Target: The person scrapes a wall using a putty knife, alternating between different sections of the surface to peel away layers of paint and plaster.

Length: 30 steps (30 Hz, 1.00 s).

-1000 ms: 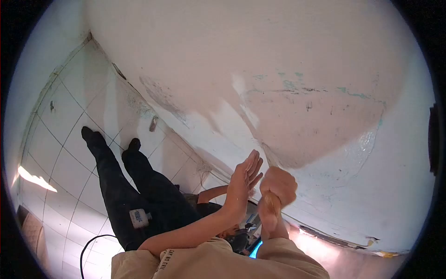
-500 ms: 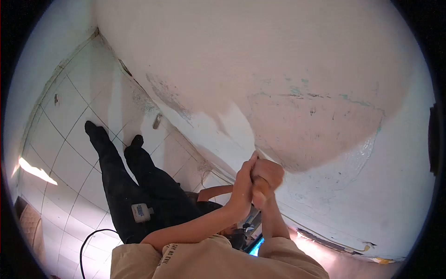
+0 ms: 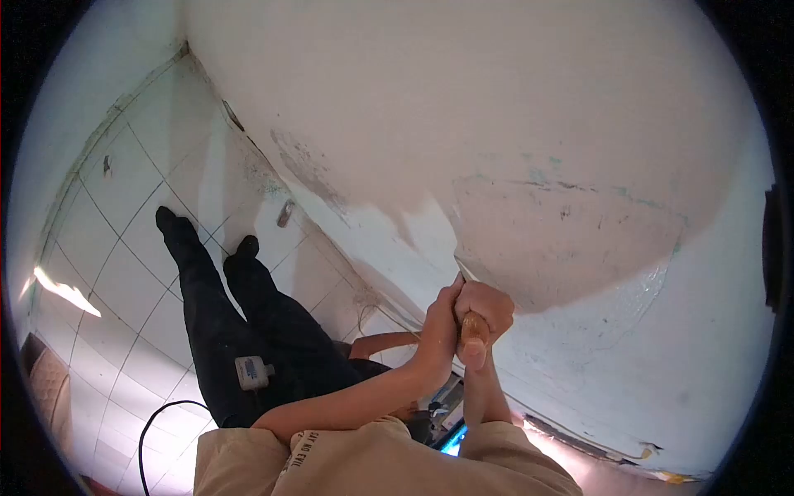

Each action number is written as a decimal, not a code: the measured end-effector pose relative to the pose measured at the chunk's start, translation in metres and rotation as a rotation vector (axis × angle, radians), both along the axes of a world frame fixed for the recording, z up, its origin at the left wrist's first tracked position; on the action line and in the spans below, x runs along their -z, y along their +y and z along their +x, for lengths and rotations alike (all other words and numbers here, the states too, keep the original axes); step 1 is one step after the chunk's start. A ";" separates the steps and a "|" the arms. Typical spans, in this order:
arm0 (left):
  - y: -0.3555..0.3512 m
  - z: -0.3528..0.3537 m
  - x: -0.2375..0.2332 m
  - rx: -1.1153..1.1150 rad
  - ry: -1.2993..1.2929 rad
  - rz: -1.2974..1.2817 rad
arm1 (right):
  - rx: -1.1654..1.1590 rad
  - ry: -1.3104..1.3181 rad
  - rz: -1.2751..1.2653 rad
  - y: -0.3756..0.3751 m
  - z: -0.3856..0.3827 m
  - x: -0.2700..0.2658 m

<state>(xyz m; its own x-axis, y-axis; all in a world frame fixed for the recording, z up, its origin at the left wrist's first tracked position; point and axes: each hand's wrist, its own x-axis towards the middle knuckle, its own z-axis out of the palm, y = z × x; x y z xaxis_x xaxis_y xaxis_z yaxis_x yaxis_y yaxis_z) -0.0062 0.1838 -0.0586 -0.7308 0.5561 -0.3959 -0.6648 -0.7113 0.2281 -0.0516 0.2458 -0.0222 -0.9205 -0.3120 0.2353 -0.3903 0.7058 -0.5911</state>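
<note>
My right hand (image 3: pixel 486 304) is closed around the amber handle (image 3: pixel 474 329) of a scraper-like tool. A thin pale blade (image 3: pixel 466 268) shows beyond my fist, at the wall surface (image 3: pixel 562 248). My left hand (image 3: pixel 444 312) presses against my right hand and the tool from the left, with its fingers together near the blade; whether it grips the tool itself is partly hidden. Around the blade, the wall has a rough patch with greenish marks and scratches.
White floor tiles (image 3: pixel 136 273) lie at the left, beside black-clad legs (image 3: pixel 211 310). A small white bottle (image 3: pixel 252 372) is against the trousers. Another bare forearm (image 3: pixel 385 342) and a lit screen (image 3: pixel 455 440) show below my arms. A black cable (image 3: pixel 147 434) curves at lower left.
Both hands and the tool sit slightly farther right in view, and the handle end points more downward. More of the blade shows. The wall and floor have shifted slightly in view.
</note>
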 end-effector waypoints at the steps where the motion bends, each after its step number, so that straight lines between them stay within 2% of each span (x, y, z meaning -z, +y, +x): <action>1: 0.001 -0.007 -0.002 -0.018 0.008 -0.005 | -0.018 0.009 -0.016 -0.001 0.007 -0.003; 3: 0.004 -0.014 -0.008 -0.059 -0.501 0.256 | -0.023 -0.011 -0.043 0.003 0.018 -0.012; 5: 0.003 -0.013 -0.004 0.021 -0.520 0.301 | 0.009 -0.021 -0.067 0.004 0.015 -0.014; 7: 0.000 -0.017 -0.006 0.068 -0.512 0.361 | 0.002 -0.009 -0.088 -0.011 0.007 -0.002; 9: -0.010 -0.020 -0.009 0.045 -0.420 0.262 | -0.021 0.002 -0.118 -0.004 0.012 -0.010; 10: -0.005 -0.015 -0.006 -0.048 -0.404 0.283 | -0.014 -0.004 -0.132 -0.001 0.015 -0.012; 13: 0.001 -0.013 -0.003 -0.086 -0.355 0.292 | 0.018 0.005 -0.166 -0.002 0.014 -0.014; 14: 0.001 -0.013 -0.001 -0.045 -0.168 0.179 | 0.015 0.014 -0.175 -0.011 -0.015 0.001; 16: 0.005 -0.011 -0.007 -0.070 -0.216 0.179 | 0.008 0.024 -0.192 -0.004 0.019 -0.020; 18: 0.005 -0.011 -0.012 -0.087 -0.273 0.174 | 0.012 0.028 -0.214 -0.002 0.015 -0.023; 21: 0.004 -0.009 -0.015 -0.122 -0.226 0.245 | 0.059 0.001 -0.241 -0.009 0.014 -0.032; 23: 0.000 -0.010 -0.017 -0.127 -0.070 0.167 | 0.005 -0.147 -0.170 -0.010 0.008 -0.042; 24: -0.001 -0.009 -0.018 -0.128 -0.073 0.166 | 0.004 -0.149 -0.172 -0.012 0.012 -0.046; 26: 0.000 -0.006 -0.021 -0.149 0.036 0.022 | 0.035 0.071 -0.144 -0.014 0.023 -0.052; 30: -0.008 -0.005 -0.027 -0.228 0.051 0.005 | -0.068 0.032 -0.218 -0.021 0.007 -0.030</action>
<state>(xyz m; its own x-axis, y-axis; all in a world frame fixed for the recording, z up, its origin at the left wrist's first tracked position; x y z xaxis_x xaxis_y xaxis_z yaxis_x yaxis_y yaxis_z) -0.0112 0.1755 -0.0318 -0.8569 0.3761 -0.3525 -0.4742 -0.8432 0.2533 -0.0443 0.2249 0.0077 -0.8899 -0.3117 0.3331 -0.4540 0.5340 -0.7132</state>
